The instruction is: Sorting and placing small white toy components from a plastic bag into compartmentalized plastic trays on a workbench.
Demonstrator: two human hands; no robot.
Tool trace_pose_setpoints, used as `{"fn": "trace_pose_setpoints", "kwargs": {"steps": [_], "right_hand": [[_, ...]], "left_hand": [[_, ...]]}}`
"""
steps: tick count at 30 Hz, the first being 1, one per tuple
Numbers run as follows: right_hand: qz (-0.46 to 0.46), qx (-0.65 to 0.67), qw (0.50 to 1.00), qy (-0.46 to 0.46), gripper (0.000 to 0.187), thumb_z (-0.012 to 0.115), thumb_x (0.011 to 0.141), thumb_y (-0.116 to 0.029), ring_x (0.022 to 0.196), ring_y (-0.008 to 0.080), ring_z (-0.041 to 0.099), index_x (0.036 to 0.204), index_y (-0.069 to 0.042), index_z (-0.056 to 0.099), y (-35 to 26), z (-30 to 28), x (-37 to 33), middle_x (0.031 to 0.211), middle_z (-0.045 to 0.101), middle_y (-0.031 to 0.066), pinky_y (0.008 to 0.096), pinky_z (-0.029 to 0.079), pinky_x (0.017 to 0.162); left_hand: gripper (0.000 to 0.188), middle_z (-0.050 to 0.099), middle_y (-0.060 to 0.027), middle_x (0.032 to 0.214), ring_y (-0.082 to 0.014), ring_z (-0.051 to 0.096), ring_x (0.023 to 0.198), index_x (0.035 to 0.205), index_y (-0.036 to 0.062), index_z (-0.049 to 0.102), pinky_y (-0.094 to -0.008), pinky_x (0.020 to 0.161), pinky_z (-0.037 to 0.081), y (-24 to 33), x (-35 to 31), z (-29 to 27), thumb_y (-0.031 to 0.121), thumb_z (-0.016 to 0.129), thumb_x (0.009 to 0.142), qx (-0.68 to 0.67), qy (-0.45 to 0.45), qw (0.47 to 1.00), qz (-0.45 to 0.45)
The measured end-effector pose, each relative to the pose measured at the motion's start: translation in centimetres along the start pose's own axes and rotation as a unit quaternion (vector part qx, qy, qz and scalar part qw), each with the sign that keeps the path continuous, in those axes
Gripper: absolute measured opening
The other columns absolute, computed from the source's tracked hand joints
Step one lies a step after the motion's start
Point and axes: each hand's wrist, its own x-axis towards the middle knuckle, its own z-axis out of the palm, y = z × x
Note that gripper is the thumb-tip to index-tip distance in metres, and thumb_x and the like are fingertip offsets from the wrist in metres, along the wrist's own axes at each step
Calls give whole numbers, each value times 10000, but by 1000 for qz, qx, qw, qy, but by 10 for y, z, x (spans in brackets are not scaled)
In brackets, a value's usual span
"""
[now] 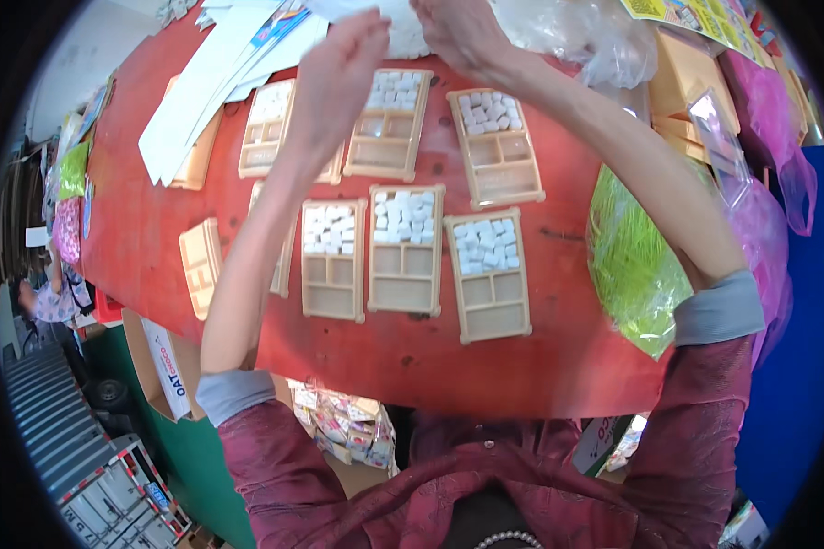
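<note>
Both my arms reach to the far side of the red table point(366, 366). My left hand point(350, 50), somewhat blurred, is closed above the far trays; what its fingers hold, if anything, is hidden. My right hand point(462, 35) is curled closed at the top edge, beside clear plastic bags point(595, 41), its grip hidden too. Below them lie several beige compartment trays point(403, 285). Small white blocks point(405, 215) fill the far compartment of each one that shows plainly, and the smaller compartments nearer me hold none. My left forearm covers parts of the trays on the left.
White paper sheets point(192, 114) lie at the far left over beige trays. An upturned-looking beige tray point(199, 265) sits near the left edge. Bright green strands in a clear bag point(636, 265), pink plastic bags point(764, 229) and stacked beige trays point(691, 78) line the right.
</note>
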Motion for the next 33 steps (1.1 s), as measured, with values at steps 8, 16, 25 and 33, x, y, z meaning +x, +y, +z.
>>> {"fn": "trace_pose_setpoints", "kwargs": {"steps": [8, 16, 25, 33], "right_hand": [[-56, 8, 968, -243, 461, 499, 907, -147, 1299, 364, 383, 1328, 19, 412, -151, -37, -123, 1361, 434, 219, 463, 322, 1076], [-53, -49, 957, -280, 687, 511, 911, -358, 1381, 372, 246, 1410, 46, 266, -181, -35, -183, 1461, 288, 239, 515, 172, 1131], [-19, -84, 960, -267, 616, 455, 947, -339, 1388, 302, 263, 1422, 11, 277, -181, -57, -176, 1480, 292, 183, 495, 165, 1143], [-100, -171, 940, -279, 673, 470, 910, -461, 1331, 324, 349, 1332, 61, 414, -174, -48, -186, 1408, 400, 191, 472, 239, 1113]], "left_hand": [[674, 229, -242, 1488, -396, 161, 1404, 1358, -82, 352, -580, 1081, 217, 31, -182, 3, 205, 657, 829, 398, -152, 903, 59], [866, 124, -236, 1519, -371, 92, 1425, 1399, -97, 265, -599, 1078, 198, 21, -206, 18, 403, 651, 806, 370, -180, 910, 59], [817, 154, -261, 1502, -379, 126, 1416, 1403, -100, 247, -544, 1106, 192, 23, -197, 23, 411, 588, 865, 378, -161, 910, 56], [843, 178, -257, 1497, -378, 145, 1412, 1400, -103, 252, -506, 1124, 178, 15, -196, 37, 408, 619, 839, 388, -154, 905, 80]]}}
